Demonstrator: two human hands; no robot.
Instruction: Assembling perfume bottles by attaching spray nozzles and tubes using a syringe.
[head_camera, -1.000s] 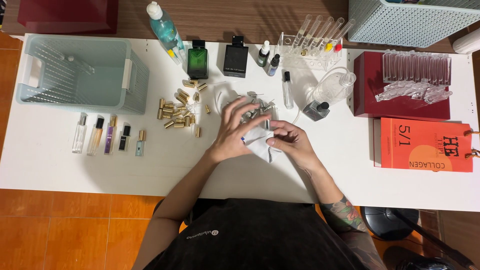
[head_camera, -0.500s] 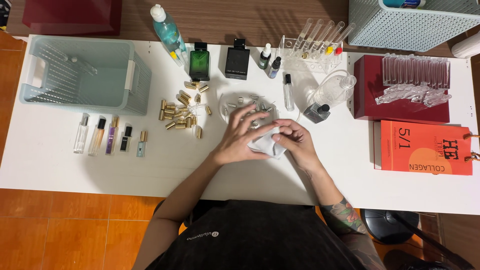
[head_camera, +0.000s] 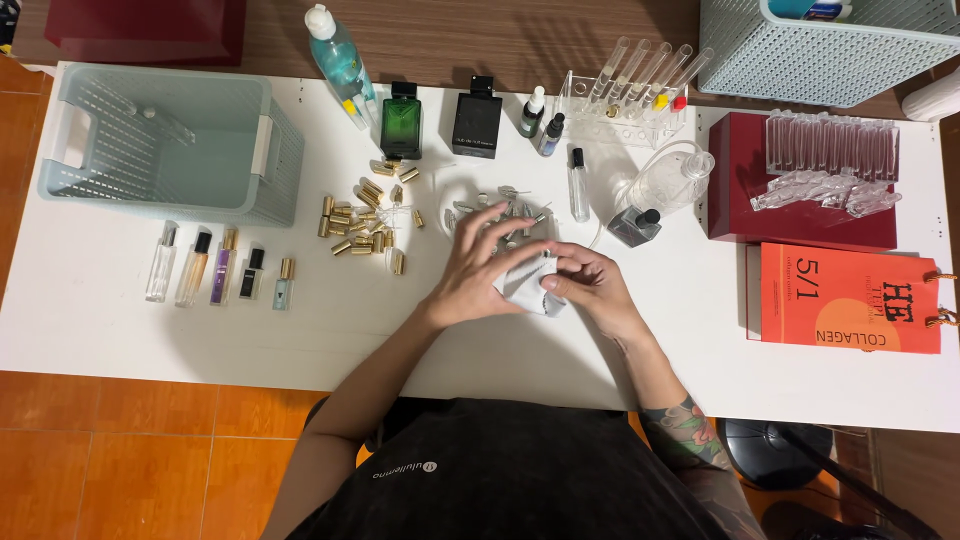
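A white table stands on an orange tiled floor under even light.

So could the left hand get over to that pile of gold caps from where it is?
Probably yes. The left hand rests on the white cloth just beside the gold caps, with only bare white table between them, though it seems busy with the cloth.

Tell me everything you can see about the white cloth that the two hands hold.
The white cloth is small, soft and crumpled, like a tissue or wipe. It sits low over the white table, in front of the heap of small clear parts. The left hand covers its left side and the right hand pinches its right edge. A thin dark-tipped item pokes out at its top; what it is cannot be told.
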